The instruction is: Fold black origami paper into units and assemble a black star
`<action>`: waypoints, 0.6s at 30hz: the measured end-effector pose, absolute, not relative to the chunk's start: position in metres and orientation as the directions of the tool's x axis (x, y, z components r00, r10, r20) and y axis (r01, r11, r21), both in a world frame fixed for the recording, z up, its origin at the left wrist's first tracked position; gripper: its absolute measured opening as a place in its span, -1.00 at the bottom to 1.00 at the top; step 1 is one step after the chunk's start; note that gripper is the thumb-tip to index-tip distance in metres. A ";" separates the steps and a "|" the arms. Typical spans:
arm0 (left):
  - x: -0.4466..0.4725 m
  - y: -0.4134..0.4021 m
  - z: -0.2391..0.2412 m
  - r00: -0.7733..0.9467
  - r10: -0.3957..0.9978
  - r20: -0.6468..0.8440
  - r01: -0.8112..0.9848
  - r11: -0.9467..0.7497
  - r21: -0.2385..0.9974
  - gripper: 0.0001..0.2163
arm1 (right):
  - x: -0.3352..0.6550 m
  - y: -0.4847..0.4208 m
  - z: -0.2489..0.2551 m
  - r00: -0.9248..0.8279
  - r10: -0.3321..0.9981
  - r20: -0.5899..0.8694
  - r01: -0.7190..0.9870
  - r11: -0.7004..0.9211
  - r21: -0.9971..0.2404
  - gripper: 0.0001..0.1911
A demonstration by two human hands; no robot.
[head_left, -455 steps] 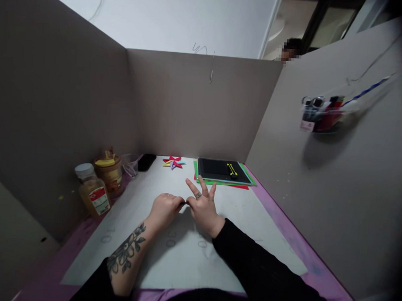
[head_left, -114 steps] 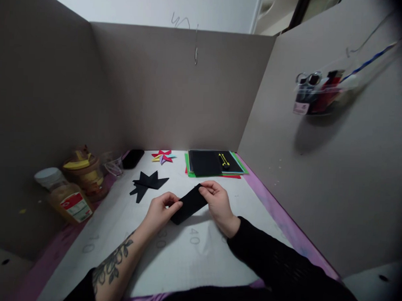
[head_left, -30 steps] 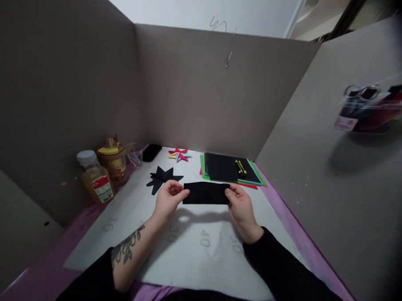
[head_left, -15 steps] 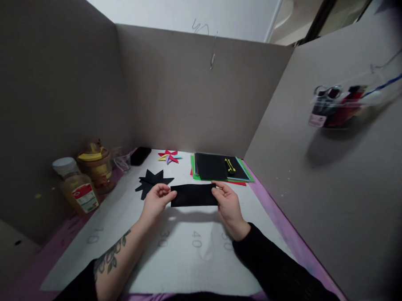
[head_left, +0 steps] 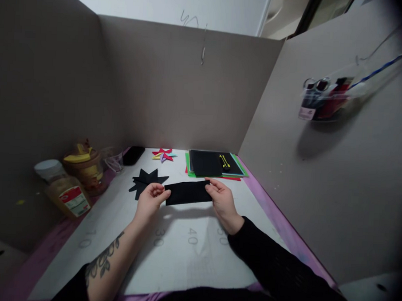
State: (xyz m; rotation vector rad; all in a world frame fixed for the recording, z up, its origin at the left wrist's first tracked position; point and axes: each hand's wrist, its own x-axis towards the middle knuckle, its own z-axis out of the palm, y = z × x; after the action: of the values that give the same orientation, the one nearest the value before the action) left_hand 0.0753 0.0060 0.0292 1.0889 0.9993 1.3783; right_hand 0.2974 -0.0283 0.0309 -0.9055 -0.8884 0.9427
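Observation:
A flat black rectangle of paper (head_left: 187,193) is stretched level between my two hands, raised a little over the white mat and casting a shadow on it. My left hand (head_left: 152,200) pinches its left end between thumb and fingers. At the opposite end my right hand (head_left: 222,202) grips the upper right corner the same way. Just behind my left hand lies a black folded paper star (head_left: 147,180) with several points. Farther back is a smaller paper star (head_left: 163,155) in red, yellow, lilac and light blue.
A stack of coloured paper sheets (head_left: 203,164) with a yellow and black cutter (head_left: 224,162) on it lies at the back right. Left stand a bottle (head_left: 67,191), a brown tub (head_left: 83,165), a clear cup (head_left: 114,160) and a phone (head_left: 133,155). Grey panels enclose the table; a clear holder (head_left: 326,102) hangs right.
The view has shifted slightly, so everything sits a little farther left. Both hands keep their hold on the black paper, whose right end is now tilted slightly higher.

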 end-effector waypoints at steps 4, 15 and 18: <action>0.075 0.007 0.028 -0.024 0.995 0.092 -0.237 -0.095 0.967 -0.64 | 0.297 -0.027 0.030 0.317 0.926 0.208 -0.281 0.301 -0.911 -0.66; 0.075 -0.002 0.037 -0.034 0.988 0.151 -0.235 -0.155 0.960 -0.68 | 0.304 -0.028 0.033 0.203 0.972 0.121 -0.143 0.152 -0.978 -0.72; 0.076 -0.004 0.040 -0.033 0.988 0.152 -0.227 -0.155 0.961 -0.70 | 0.308 -0.025 0.031 0.118 0.990 0.077 -0.074 0.086 -0.994 -0.71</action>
State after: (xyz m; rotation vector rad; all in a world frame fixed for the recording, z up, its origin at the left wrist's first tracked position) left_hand 0.0756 -0.0041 0.0398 1.1375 0.9687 1.4331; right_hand 0.3081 -0.0255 0.0311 -1.1449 -1.1049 1.1016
